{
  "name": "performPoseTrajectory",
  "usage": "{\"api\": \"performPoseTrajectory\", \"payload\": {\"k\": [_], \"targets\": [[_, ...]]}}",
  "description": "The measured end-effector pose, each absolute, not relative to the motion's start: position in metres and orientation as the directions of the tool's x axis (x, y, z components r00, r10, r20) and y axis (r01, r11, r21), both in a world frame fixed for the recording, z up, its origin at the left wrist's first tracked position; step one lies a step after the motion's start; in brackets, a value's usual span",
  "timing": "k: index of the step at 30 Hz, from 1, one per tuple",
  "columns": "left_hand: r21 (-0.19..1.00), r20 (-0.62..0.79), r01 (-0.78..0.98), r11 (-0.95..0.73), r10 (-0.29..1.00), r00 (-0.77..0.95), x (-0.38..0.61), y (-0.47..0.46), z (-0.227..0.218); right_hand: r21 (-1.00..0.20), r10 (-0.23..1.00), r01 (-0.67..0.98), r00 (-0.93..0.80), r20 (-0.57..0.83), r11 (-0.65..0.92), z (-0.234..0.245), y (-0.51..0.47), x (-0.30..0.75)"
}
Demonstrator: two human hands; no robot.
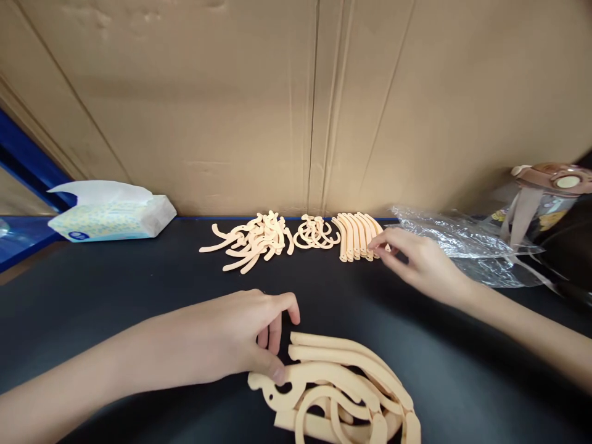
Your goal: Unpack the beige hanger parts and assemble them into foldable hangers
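Note:
My left hand point(252, 336) is over the near pile of beige plastic pieces point(333, 373), which look like parts of folding clothes hangers. Its thumb rests on a piece with a hooked cut-out, while the fingers are bent and apart from the thumb. At the back right, my right hand point(407, 253) has its thumb and fingertips closed at the right end of a row of curved beige hanger arms point(354, 237). The fingers partly hide the last arm there. Left of this row lie small beige hooks point(317, 234) and a loose heap of curved beige pieces point(261, 237).
A tissue pack point(111, 216) stands at the back left of the black table point(194, 283). Crumpled clear plastic bags point(462, 246) lie at the back right, beside a bottle with a brownish-pink lid point(550, 179) and a strap. A cardboard wall point(231, 111) rises behind.

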State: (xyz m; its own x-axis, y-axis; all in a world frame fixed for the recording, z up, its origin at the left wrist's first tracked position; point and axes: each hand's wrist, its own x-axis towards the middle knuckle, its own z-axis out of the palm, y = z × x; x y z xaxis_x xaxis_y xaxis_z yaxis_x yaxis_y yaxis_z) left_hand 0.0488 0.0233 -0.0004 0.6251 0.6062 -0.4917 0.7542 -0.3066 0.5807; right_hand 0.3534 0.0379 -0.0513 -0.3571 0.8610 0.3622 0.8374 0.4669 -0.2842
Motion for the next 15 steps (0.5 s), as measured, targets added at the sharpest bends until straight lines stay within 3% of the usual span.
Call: {"api": "performPoseTrajectory", "payload": {"k": [5,10,13,15], "targets": [[0.634,-0.476,0.729,-0.257,0.613,0.63,0.051,0.037,-0.006,-0.523,0.849,0.696,-0.517,0.11,0.492,-0.041,0.003,0.296],[0.559,-0.443,0.749,-0.355,0.636,0.632,0.049,0.038,-0.003,-0.556,0.809,0.672,-0.587,0.002,0.489,-0.037,-0.008,0.284],[0.492,-0.432,0.742,-0.455,0.613,0.662,0.042,0.029,-0.009,-0.52,0.816,0.698,-0.577,-0.002,0.492,-0.032,-0.019,0.283],[0.476,-0.353,0.732,-0.487,0.657,0.666,0.038,0.024,-0.014,-0.494,0.815,0.708,-0.579,0.003,0.505,-0.03,-0.025,0.28]]}}
